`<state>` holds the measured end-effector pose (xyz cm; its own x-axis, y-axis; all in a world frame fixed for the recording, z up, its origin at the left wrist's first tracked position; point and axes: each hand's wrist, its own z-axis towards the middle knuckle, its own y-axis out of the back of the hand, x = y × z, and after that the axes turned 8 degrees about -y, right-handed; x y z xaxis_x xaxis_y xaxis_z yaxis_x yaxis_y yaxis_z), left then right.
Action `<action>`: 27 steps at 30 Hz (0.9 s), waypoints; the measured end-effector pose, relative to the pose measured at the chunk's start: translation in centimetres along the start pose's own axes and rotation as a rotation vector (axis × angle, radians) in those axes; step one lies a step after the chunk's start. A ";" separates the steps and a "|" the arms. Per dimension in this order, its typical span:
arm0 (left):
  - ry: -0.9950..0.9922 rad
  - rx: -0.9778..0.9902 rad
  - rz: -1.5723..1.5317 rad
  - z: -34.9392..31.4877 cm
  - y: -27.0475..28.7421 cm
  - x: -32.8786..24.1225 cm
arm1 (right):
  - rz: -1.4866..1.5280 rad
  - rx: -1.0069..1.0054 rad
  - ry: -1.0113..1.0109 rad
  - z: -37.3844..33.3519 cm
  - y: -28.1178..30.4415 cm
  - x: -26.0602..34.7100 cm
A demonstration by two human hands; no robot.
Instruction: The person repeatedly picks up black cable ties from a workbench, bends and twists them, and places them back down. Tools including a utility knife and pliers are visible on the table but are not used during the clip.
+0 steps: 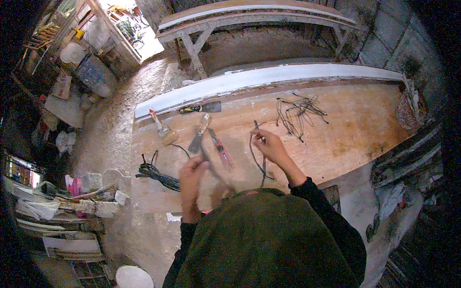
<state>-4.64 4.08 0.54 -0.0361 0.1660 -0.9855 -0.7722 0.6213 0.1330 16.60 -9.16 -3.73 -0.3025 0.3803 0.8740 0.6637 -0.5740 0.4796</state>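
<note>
A black cable (252, 149) hangs from the pinched fingers of my right hand (270, 145), its end poking up above them. The cable curves down toward my body over the wooden board. My left hand (193, 172) is closed with fingertips together, and a thin dark strand (184, 150) runs up to it. What the fingers hold is too blurred to name. Beside that hand lies a bundle of black cables (156, 176). Between my hands are a red and black slim tool (221, 149) and a scraper with a worn handle (203, 122). A tangle of thin black wires (300, 115) lies beyond my right hand.
A paintbrush (166, 133) and another scraper (211, 106) lie toward the far left of the wooden tabletop (350, 125). A long white plank (269, 74) borders its far edge. Behind stands a bench (194, 45). Buckets and clutter, including a blue drum (96, 74), fill the left.
</note>
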 end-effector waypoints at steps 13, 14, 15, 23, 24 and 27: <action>0.018 0.301 0.047 0.5 -5.4 -1.4 | 0.472 0.393 -0.088 -3.6 -0.3 3.7; 0.019 0.295 0.017 0.5 -5.4 -1.0 | 0.461 0.400 -0.099 -3.5 -0.4 3.7; 0.020 0.287 -0.014 0.6 -5.4 -0.3 | 0.485 0.406 -0.090 -3.4 -0.5 3.6; -0.011 0.336 -0.028 0.7 -5.2 0.9 | 0.429 0.340 0.052 -3.3 -1.2 3.0; 0.015 0.353 -0.097 0.8 -5.3 1.0 | 0.386 0.319 0.064 -3.4 -1.1 3.1; 0.004 0.338 -0.121 0.6 -5.5 0.7 | 0.270 0.238 0.113 -3.5 -1.0 3.5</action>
<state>-0.03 1.29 -0.81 0.0398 0.0727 -0.9966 -0.5173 0.8548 0.0416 12.46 -9.83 -0.89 -0.1599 0.1486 0.9759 0.8664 -0.4527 0.2109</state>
